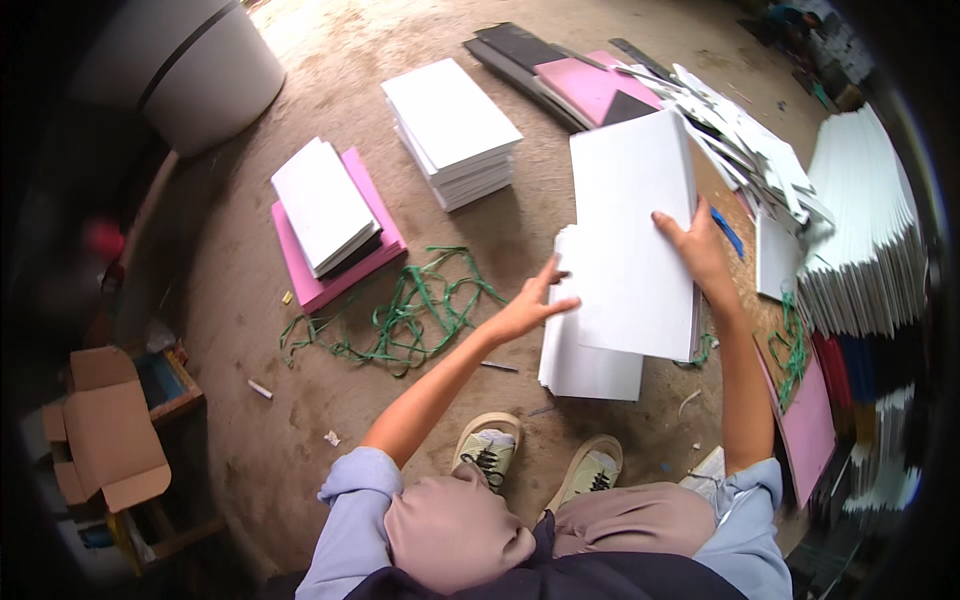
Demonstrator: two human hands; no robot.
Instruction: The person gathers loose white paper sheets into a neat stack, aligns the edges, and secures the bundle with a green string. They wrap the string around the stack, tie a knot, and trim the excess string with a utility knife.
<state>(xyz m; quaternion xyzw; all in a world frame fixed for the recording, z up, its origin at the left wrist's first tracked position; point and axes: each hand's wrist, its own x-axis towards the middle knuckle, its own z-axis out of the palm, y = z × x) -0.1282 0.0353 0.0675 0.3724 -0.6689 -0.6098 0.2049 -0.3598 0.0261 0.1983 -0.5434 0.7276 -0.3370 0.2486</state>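
A bundle of white rectangular boards (630, 230) is held over a lower stack of white boards (595, 380). My right hand (697, 250) grips the bundle's right edge, thumb on the top face and the other fingers hidden along the side. At the left edge, my left hand (530, 308) has its fingers spread, the thumb lying over the board's edge; I cannot tell how firmly it touches. In front of my left hand, tangled green strapping (410, 315) lies on the floor.
Another white stack (450, 125) stands ahead; a smaller one (325, 205) rests on pink boards (295, 275). Loose white strips (750, 140) pile at far right, beside a tall stack of white sheets (860, 230). An open cardboard box (115, 430) sits at left. My shoes (490, 450) are below.
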